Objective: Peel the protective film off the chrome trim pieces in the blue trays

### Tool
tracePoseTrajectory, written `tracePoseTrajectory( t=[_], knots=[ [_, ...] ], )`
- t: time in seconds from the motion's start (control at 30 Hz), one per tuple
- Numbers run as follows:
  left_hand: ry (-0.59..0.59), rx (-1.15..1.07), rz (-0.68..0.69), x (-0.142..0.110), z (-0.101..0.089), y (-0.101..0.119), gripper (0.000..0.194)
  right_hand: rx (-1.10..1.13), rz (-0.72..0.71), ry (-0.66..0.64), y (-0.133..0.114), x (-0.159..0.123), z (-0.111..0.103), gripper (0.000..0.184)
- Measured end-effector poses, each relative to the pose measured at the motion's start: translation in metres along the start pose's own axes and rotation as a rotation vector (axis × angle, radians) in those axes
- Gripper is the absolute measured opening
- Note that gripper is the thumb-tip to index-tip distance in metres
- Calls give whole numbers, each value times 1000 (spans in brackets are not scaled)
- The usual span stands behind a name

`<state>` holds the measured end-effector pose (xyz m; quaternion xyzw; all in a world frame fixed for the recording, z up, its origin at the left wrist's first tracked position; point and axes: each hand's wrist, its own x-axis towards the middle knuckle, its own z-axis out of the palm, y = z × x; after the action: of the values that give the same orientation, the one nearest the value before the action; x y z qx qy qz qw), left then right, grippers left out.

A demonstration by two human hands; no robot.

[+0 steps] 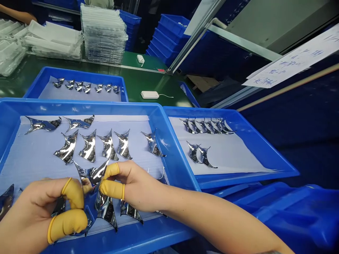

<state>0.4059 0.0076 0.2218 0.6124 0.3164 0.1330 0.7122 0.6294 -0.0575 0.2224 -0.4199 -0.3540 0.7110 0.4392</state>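
Observation:
A shiny, curved chrome piece [92,174] with pointed corners is held over the large blue tray [174,141]. My left hand [45,208], yellow covers on its fingertips, grips the piece's lower left side. At its upper right edge, my right hand [135,187] pinches it between thumb and finger, also in yellow covers. Part of the piece is hidden behind the fingers. Beneath and around my hands, several similar chrome pieces [108,145] lie on the tray's white liner. One lies just below my right hand, a chrome piece [131,211] partly covered by it.
On the right, a second blue tray [280,165] holds chrome pieces [203,126] in rows. A smaller tray [123,83] behind carries little chrome parts [86,87]. Stacked clear trays [104,33], blue bins [169,38] and a white device [149,95] stand farther back. A person's arm [18,14] shows top left.

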Motion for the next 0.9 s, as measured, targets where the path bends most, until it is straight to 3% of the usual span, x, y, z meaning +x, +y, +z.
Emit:
tracePoseTrajectory(
  t=[0.1,0.3,0.43,0.57,0.77,0.9],
  knots=[
    [-2,-170,-117,4,2,1,23,78,36,-28,2,1,0,41],
    [-169,-318,-303,13,-1,14,22,93,53,-10,0,3,-1,39],
    [-91,-316,-292,16,-1,17,34,93,51,-25,-4,3,-1,39],
    [-71,-312,-286,16,0,17,34,109,44,-51,-5,3,-1,41],
    [-200,-421,-310,16,4,19,18,45,-14,-24,1,2,-1,40],
    [-179,-380,-293,15,3,18,21,-59,-82,-59,1,0,-4,24]
  ],
)
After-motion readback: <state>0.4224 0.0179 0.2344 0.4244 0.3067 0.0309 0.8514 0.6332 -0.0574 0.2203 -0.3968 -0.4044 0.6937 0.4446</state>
